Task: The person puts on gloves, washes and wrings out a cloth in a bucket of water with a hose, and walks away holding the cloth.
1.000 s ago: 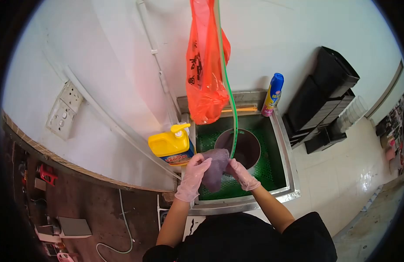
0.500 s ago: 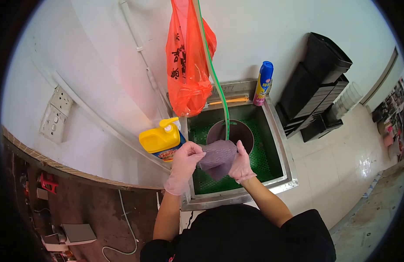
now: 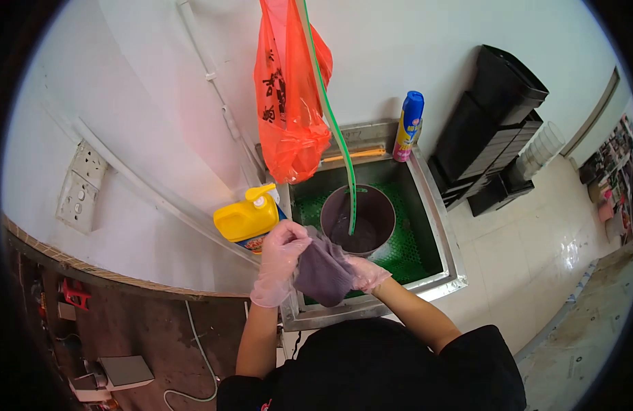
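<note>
A purple-grey cloth (image 3: 324, 271) hangs between my hands over the near left edge of a metal sink (image 3: 445, 255). My left hand (image 3: 282, 255), in a clear pinkish glove, pinches the cloth's upper left part. On the cloth's right side is my right hand (image 3: 366, 274), gloved too, its fingers partly hidden behind the fabric and closed on it. Just beyond the cloth, a dark round bucket (image 3: 385, 214) stands in the sink on a green perforated mat (image 3: 407, 257). The end of a green-edged hose (image 3: 338, 137) hangs down into the bucket.
A red plastic bag (image 3: 289, 130) hangs above the sink's back left. A yellow pump bottle (image 3: 246, 220) stands left of the sink. A blue-capped spray can (image 3: 407, 127) and an orange stick (image 3: 357, 155) are at the back rim. Black stacked containers (image 3: 477, 140) stand right.
The view has shifted, so the sink appears further left. My right hand has moved lower and behind the cloth, which now hangs lower and nearer my body. More of the bucket shows.
</note>
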The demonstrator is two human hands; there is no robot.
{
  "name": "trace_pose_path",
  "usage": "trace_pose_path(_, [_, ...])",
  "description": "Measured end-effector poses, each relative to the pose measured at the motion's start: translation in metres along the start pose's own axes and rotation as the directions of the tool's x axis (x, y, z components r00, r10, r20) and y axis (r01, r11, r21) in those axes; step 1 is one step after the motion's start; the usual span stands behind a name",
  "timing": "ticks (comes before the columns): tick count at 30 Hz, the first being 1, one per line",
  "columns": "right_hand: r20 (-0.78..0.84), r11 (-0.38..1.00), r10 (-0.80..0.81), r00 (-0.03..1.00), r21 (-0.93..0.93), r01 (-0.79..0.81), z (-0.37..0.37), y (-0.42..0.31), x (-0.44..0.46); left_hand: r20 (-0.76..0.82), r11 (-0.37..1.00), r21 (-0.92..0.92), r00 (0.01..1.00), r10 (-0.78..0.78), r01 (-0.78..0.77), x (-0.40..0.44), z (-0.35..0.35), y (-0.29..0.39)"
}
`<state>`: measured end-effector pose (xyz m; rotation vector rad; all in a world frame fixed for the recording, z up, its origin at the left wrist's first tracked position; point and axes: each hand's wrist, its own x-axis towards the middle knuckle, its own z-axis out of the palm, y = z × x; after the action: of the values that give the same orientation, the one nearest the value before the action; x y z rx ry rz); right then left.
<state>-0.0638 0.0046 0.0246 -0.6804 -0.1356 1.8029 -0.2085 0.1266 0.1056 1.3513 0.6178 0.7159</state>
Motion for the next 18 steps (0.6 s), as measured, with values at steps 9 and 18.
trace_pose_path(9, [-0.126,0.979,-0.189,0.974,-0.102,0.177,-0.042,0.018,0.015,-0.219,0.997,0.075,0.976,-0.017,0.035,0.000,-0.051,-0.013])
trace_pose_path(18, [0.011,0.796,-0.465,0.885,-0.431,0.424,-0.002,-0.032,-0.019,-0.082,0.950,-0.120,0.950,-0.300,0.289,-0.008,-0.055,-0.030])
